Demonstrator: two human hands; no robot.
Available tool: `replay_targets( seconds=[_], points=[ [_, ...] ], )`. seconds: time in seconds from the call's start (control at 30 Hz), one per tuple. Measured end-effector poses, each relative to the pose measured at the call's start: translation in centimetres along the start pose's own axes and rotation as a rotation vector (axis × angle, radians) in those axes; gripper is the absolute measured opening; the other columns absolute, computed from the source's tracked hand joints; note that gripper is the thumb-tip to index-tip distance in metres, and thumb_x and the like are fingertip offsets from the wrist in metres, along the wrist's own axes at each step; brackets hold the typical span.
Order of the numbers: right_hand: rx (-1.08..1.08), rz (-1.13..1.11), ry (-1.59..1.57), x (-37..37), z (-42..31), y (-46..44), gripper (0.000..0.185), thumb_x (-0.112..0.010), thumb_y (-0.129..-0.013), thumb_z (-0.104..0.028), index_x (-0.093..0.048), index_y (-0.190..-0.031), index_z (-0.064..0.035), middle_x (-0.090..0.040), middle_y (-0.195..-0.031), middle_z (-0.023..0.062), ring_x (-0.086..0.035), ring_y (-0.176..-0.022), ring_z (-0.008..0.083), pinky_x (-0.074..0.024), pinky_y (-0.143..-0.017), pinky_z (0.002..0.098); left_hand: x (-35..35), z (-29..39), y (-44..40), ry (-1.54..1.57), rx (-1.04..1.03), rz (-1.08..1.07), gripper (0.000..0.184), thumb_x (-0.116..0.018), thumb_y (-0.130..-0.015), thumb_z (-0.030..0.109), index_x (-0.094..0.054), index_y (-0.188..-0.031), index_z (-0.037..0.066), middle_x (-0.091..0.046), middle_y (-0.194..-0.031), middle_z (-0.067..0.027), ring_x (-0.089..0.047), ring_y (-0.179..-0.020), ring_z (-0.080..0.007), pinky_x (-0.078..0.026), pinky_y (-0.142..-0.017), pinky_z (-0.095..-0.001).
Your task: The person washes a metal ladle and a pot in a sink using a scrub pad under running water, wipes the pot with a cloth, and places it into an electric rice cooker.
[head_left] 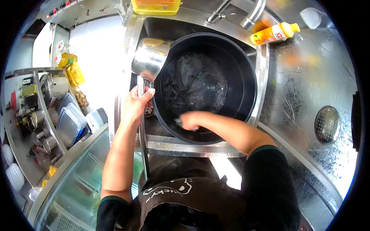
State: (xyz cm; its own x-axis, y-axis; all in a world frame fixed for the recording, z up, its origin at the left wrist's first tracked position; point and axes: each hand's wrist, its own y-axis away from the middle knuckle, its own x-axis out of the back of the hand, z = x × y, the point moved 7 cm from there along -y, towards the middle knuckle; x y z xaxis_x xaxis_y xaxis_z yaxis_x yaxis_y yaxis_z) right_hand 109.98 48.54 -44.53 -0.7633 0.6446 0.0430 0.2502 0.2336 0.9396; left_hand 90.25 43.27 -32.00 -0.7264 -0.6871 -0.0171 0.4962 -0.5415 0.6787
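A large shiny metal ladle [150, 57] is tilted at the left rim of a big black tub [246, 73], its long handle pointing down toward my apron. My left hand [135, 103] is closed round that handle, just below the bowl. Inside the tub, near its front wall, my right hand [190, 120] is smeared by motion, its fingers curled together. A small greyish bit shows at the fingertips, too blurred to name. Wet, shiny streaks cover the tub's dark bottom. The tub sits in a steel sink [169, 144].
Metal taps [254, 15] reach in from the back. On the right, a yellow-orange bottle [275, 34] lies near the sink's edge and a perforated strainer [327, 124] rests on the wet steel counter [293, 96]. A yellow container [156, 7] stands behind; shelves with plastic boxes [71, 123] are left.
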Motion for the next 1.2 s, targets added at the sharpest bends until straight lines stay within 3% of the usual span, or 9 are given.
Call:
replay_targets(
  seconds=[0.07,0.13,0.17,0.3,0.43,0.63,0.8,1.03,1.2],
  points=[
    [0.237,0.179,-0.372,7.3,-4.4,2.0,0.030,-0.055,-0.084,-0.023,-0.068,-0.073,0.0015,-0.068,-0.066,0.0145,-0.066,-0.056,0.0222,-0.0505,-0.055,0.0388,-0.1,-0.5,-0.5,0.018,0.019,-0.026,0.021,-0.073,-0.086,0.020,-0.056,-0.089,0.008,-0.055,-0.072,0.0016,-0.052,-0.061,-0.0088,-0.045,-0.057,-0.0248],
    [0.527,0.476,-0.586,16.4,-4.1,3.9,0.022,-0.052,-0.091,-0.016,-0.066,-0.087,0.0007,-0.068,-0.069,0.0131,-0.065,-0.057,0.0262,-0.0544,-0.058,0.0393,0.3,-1.1,-1.2,0.006,0.050,-0.055,0.021,-0.073,-0.087,0.021,-0.056,-0.089,0.008,-0.055,-0.073,0.0014,-0.052,-0.062,-0.0090,-0.045,-0.057,-0.0250],
    [0.436,0.474,-1.326,20.0,-0.2,2.3,0.019,-0.050,-0.092,-0.011,-0.063,-0.096,0.0012,-0.068,-0.081,0.0168,-0.067,-0.067,0.0307,-0.0573,-0.064,0.0451,0.5,-0.9,-1.3,0.001,0.053,-0.050,0.021,-0.072,-0.087,0.021,-0.056,-0.090,0.008,-0.055,-0.073,0.0013,-0.053,-0.062,-0.0092,-0.045,-0.058,-0.0251],
    [0.700,0.767,-2.250,24.1,11.3,8.4,0.024,-0.042,-0.097,-0.008,-0.052,-0.106,0.0114,-0.061,-0.099,0.0251,-0.063,-0.085,0.0339,-0.0584,-0.075,0.0426,0.6,-0.7,-2.0,0.012,0.056,-0.070,0.019,-0.069,-0.090,0.022,-0.056,-0.091,0.008,-0.057,-0.073,0.0002,-0.054,-0.064,-0.0103,-0.047,-0.060,-0.0259],
    [0.700,0.912,-2.089,24.1,10.4,8.6,0.028,-0.040,-0.100,-0.013,-0.051,-0.109,0.0107,-0.061,-0.100,0.0255,-0.064,-0.084,0.0341,-0.0591,-0.071,0.0420,0.7,-1.7,-3.0,0.062,0.041,-0.120,0.020,-0.066,-0.092,0.025,-0.057,-0.092,0.007,-0.060,-0.076,-0.0016,-0.057,-0.066,-0.0118,-0.050,-0.062,-0.0270],
    [0.352,0.850,-1.001,16.3,-6.9,9.9,0.033,-0.056,-0.096,-0.027,-0.060,-0.098,0.0050,-0.066,-0.075,0.0128,-0.066,-0.063,0.0213,-0.0562,-0.055,0.0351,2.1,-2.0,-3.9,0.198,0.072,-0.226,0.028,-0.063,-0.093,0.027,-0.062,-0.100,0.001,-0.066,-0.085,-0.0112,-0.065,-0.073,-0.0203,-0.057,-0.070,-0.0326],
    [0.150,1.047,-0.195,5.8,-9.4,11.1,0.037,-0.061,-0.091,-0.036,-0.063,-0.095,0.0005,-0.068,-0.081,0.0161,-0.068,-0.074,0.0320,-0.0552,-0.067,0.0434,1.9,2.2,-1.5,0.146,-0.043,-0.176,0.032,-0.061,-0.094,0.025,-0.061,-0.108,-0.004,-0.067,-0.090,-0.0140,-0.067,-0.080,-0.0212,-0.057,-0.075,-0.0329],
    [0.066,0.326,0.396,-4.0,3.4,15.5,0.037,-0.065,-0.088,-0.034,-0.064,-0.103,-0.0009,-0.060,-0.111,0.0164,-0.065,-0.099,0.0301,-0.0535,-0.083,0.0427,1.1,2.9,-1.9,-0.015,-0.120,-0.154,0.023,-0.060,-0.094,0.016,-0.058,-0.106,-0.003,-0.067,-0.094,-0.0150,-0.066,-0.082,-0.0208,-0.057,-0.076,-0.0335],
    [-0.202,0.635,0.561,6.4,14.8,18.4,0.027,-0.062,-0.085,-0.025,-0.071,-0.103,-0.0062,-0.066,-0.109,0.0145,-0.064,-0.104,0.0323,-0.0529,-0.086,0.0408,2.9,2.9,-2.9,0.217,-0.070,-0.179,0.024,-0.057,-0.094,0.014,-0.054,-0.109,-0.004,-0.065,-0.104,-0.0206,-0.067,-0.092,-0.0281,-0.057,-0.083,-0.0386]
  ],
)
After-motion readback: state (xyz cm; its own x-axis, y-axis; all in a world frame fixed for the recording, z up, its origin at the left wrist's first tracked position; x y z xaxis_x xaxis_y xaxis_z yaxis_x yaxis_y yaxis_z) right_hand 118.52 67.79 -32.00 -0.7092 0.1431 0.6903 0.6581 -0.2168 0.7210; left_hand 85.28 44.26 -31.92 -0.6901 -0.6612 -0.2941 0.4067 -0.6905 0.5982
